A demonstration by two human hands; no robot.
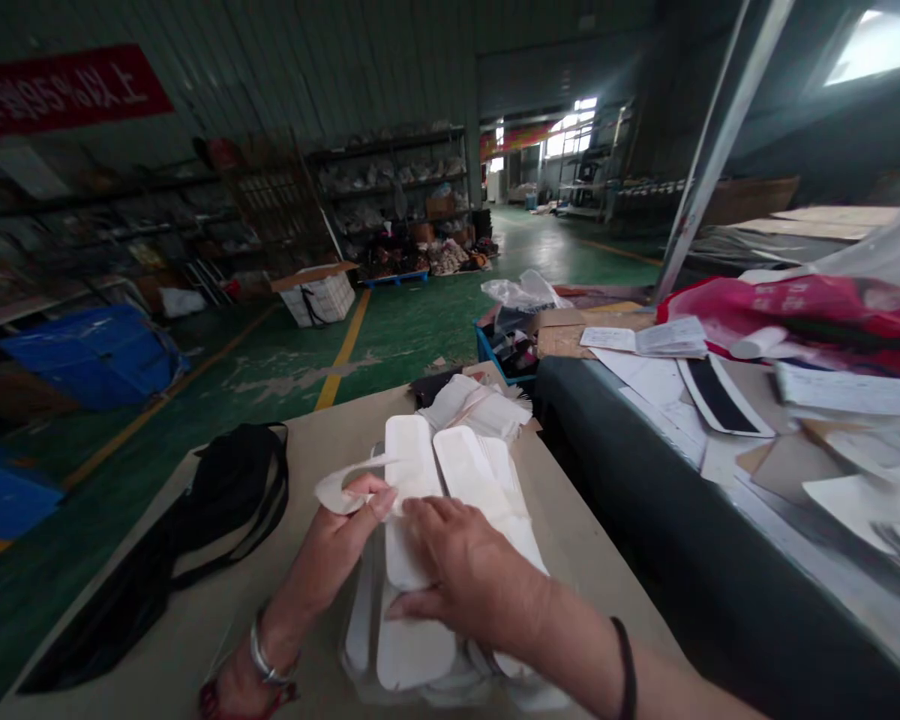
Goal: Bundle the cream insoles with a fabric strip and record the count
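Broadly, from my remote seat, the green floor [420,325] takes up the most room, spreading across the left and middle of the frame. Next comes the beige counter [330,430], filling the lower centre. Along its left side I see a black item with straps [229,470]. Flat white pieces [469,470] with rounded corners lie in overlapping stacks at the lower centre of the frame, and just beyond their upper end sits a bundle of white sheets [487,400]. My right hand [461,550] spreads over the pieces; I cannot tell whether its fingers pinch anything. Just beside it, my left hand [360,510] pinches a thin white strip [330,490] that loops out leftward. Smallest, a silvery bracelet [261,650] rings the left wrist.
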